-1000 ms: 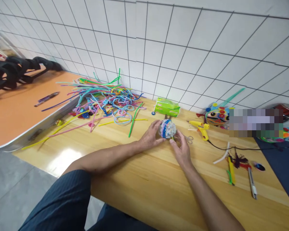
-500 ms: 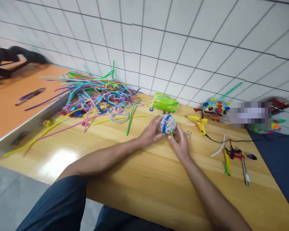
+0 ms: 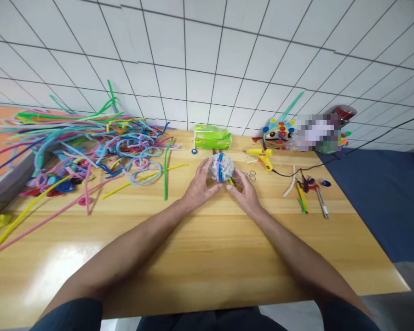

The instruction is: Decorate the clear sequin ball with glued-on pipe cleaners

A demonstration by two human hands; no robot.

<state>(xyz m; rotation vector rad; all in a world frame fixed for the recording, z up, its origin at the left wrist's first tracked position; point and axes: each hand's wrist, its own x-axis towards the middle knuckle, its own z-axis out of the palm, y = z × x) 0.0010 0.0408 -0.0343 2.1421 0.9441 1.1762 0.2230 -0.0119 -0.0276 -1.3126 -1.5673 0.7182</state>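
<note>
A whitish, crinkly ball (image 3: 227, 168) with blue and lilac bands around it sits between my two hands over the wooden table. My left hand (image 3: 200, 187) cups its left side, fingers behind and thumb in front. From the lower right my right hand (image 3: 244, 192) curves around the other side, its thumb near my left thumb. A small yellow-green piece (image 3: 232, 180) shows between the ball and my right fingers. Just beyond my right fingers lie scissors (image 3: 251, 175), their handle loops visible. Behind the ball stands a green tissue pack (image 3: 212, 137).
Tangled pipe cleaners (image 3: 124, 142) cover the left, some reaching toward the front. A yellow glue gun (image 3: 264, 157) lies to the right, its black cord (image 3: 362, 151) running rightward. A decorated mask-like craft (image 3: 278, 134), utility knife (image 3: 322, 203) and yellow stick (image 3: 301, 197) are also there.
The view has swung to the right and levelled, so the table's contents appear further left. Both hands remain around the ball, which seems turned slightly.
</note>
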